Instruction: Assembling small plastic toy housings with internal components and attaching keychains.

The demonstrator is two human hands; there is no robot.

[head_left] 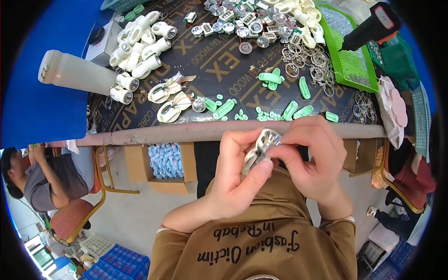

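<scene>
Held in front of my chest, just off the table edge, is a small cream flashlight shell (249,159) with a shiny lamp part in its head. My left hand (233,179) is closed round the shell, thumb along its near side. From the other side my right hand (317,156) pinches at the lamp end with thumb and bent forefinger; its fingers partly hide what they grip. On the table beyond lie two opened flashlight shells (170,112) with wires showing, one beside a clear round lamp (199,104). Pale green rubber pieces (225,109) are scattered near the edge.
Assembled cream flashlights (145,65) are heaped at left by a white bottle (77,70). Lamp units (254,27) and metal rings (322,65) lie farther back. A power screwdriver (373,27) leans over a green tray (347,70). A co-worker (51,179) sits at left.
</scene>
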